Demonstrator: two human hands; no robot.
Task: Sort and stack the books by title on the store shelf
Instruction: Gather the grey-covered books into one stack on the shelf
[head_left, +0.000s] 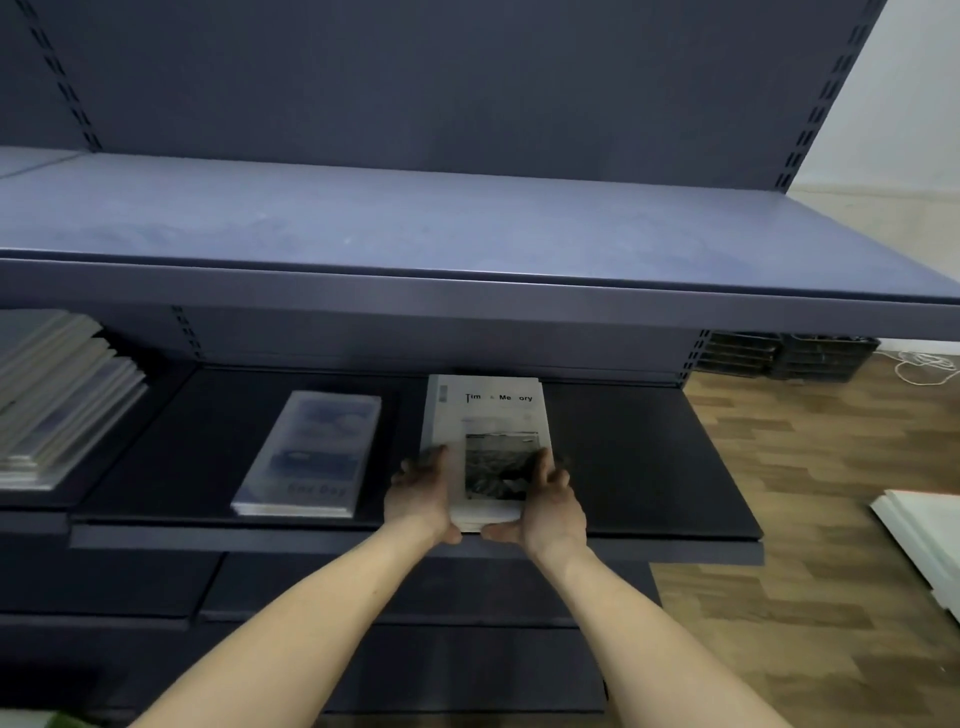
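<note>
A white book stack, its top cover reading "Time & Memory" with a dark photo, lies on the dark middle shelf. My left hand grips the stack's near left edge and my right hand grips its near right edge, thumbs on top. To the left on the same shelf lies a second stack with a pale blue cover, apart from both hands. A fanned pile of several more books sits on the neighbouring shelf at far left.
A bare blue-grey upper shelf juts out above the books. Lower dark shelves sit below my arms. Wooden floor lies to the right, with white boards and black crates on it.
</note>
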